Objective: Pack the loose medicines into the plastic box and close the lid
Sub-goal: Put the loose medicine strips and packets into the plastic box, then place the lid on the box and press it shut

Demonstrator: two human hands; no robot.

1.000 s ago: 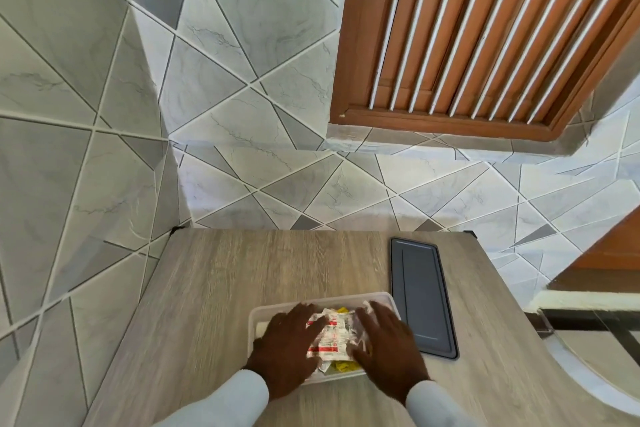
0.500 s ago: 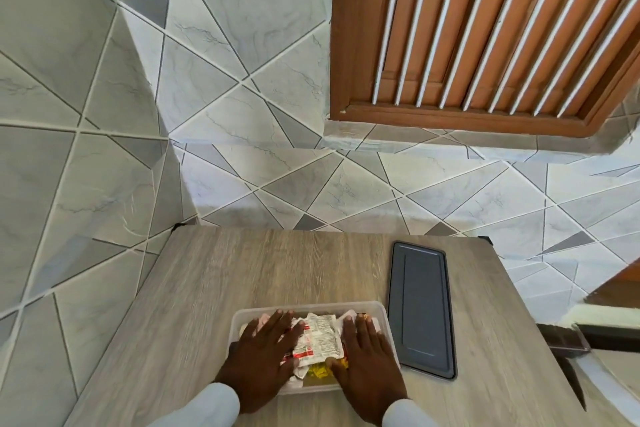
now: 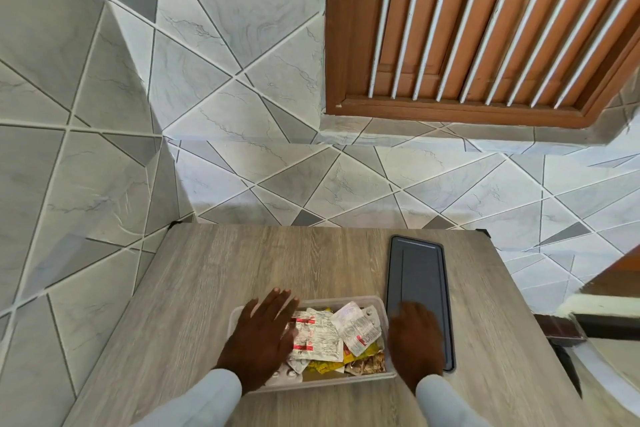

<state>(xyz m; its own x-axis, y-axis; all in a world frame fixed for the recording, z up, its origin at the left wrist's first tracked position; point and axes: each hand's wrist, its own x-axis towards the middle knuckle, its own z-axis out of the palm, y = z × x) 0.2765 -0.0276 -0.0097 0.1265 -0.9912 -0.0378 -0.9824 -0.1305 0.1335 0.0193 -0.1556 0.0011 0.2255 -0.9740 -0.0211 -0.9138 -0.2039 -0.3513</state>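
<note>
Worktop (image 3: 214,274) is carrying 3 things, largest first. Lid (image 3: 417,274), dark, stiff and light by the look of it, is lying flat just right of the plastic box (image 3: 349,299), long axis running away from the person; taking it by its long edges seems best. Medicines (image 3: 325,333), crinkly foil strips, are sitting inside the box. Left hand (image 3: 258,336) is resting flat, grip empty and spread, over the box's left end; right hand (image 3: 415,336) is blurring over the lid, grip unclear.

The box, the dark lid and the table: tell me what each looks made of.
Box: clear, slightly frosted plastic; the packets show through its wall.
Lid: dark grey matte plastic, apparently, with a moulded raised rim.
Table: wood-grain surface, likely laminate given the even printed pattern; solid wood can't be excluded.
</note>
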